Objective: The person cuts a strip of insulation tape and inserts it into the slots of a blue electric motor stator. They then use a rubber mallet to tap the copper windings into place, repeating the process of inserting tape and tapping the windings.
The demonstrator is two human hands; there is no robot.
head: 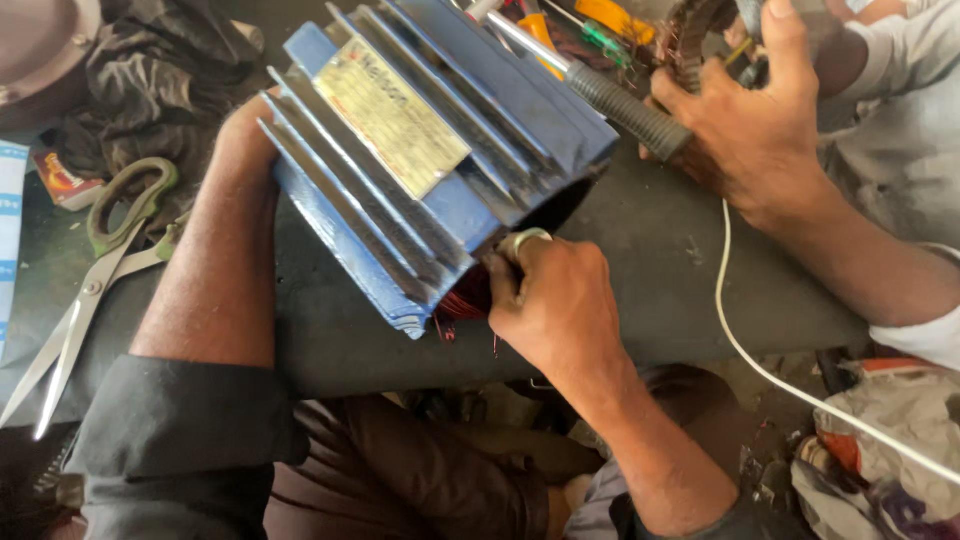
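Right hand (pixel 556 305) at open end of blue motor housing (pixel 430 160).

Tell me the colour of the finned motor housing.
Blue, with a pale metal plate; the head view shows the housing.

Your left forearm reaches forward, bare below a dark rolled sleeve, and your left hand (pixel 243 125) is mostly hidden at its far end. Your right hand (pixel 555 300) is curled, fingertips pinched together, a ring on one finger.
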